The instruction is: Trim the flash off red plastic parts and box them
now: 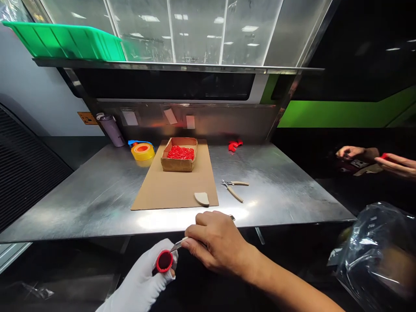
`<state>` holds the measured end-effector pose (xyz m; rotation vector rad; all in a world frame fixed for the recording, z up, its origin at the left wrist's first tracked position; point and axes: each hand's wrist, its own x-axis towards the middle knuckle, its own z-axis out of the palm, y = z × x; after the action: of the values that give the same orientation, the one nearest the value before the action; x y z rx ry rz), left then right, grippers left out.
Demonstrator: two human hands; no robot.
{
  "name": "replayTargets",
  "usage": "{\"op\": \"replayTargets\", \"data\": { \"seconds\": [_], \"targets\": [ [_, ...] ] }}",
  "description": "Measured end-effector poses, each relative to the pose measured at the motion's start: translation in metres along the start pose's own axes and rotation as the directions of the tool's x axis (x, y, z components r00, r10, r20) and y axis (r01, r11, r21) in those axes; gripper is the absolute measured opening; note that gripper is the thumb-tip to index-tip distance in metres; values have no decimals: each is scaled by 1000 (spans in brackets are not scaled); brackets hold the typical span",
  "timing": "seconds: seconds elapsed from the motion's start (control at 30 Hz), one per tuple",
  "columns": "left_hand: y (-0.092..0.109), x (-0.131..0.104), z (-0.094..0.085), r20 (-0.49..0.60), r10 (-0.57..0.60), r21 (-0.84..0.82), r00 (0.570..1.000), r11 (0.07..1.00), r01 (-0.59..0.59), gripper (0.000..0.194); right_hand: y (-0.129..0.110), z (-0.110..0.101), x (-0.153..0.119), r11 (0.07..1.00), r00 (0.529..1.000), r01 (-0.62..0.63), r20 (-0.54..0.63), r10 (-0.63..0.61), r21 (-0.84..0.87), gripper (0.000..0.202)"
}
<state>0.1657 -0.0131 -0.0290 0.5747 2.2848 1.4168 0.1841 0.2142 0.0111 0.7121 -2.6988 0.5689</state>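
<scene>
My left hand [146,277], in a white glove with a fingertip bare, is closed around a red round hollow part [164,261] whose opening faces me. My bare right hand [214,242] grips a slim metal knife [178,245]; its tip touches the upper right rim of the red part. Both hands are in front of the table's near edge. Beyond them, a cream curved piece [202,199] lies on a cardboard sheet [175,188], and cutters with beige handles [234,190] lie spread to its right.
On the metal table [97,199] are a cardboard box [178,164] of red bits, yellow tape [143,151], a purple bottle [112,130] and red pieces [234,145]. A green tray [68,42] sits on the shelf. Another person's hands [398,164] and a plastic bag [380,255] are at right.
</scene>
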Motion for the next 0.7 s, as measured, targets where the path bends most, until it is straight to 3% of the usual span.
{"op": "replayTargets", "data": {
  "seconds": [0.3, 0.53, 0.7],
  "targets": [
    [0, 1, 2, -4, -36, -25, 999, 999, 36, 32, 0, 3, 1, 999, 1000, 8, 23, -7, -33, 25],
    [-5, 3, 2, 85, -32, -43, 996, 998, 36, 39, -1, 5, -3, 1000, 999, 4, 40, -3, -22, 23],
    [-8, 3, 3, 80, -19, -48, 997, 999, 22, 38, -3, 6, -4, 1000, 999, -2, 46, 3, -19, 21]
  ]
}}
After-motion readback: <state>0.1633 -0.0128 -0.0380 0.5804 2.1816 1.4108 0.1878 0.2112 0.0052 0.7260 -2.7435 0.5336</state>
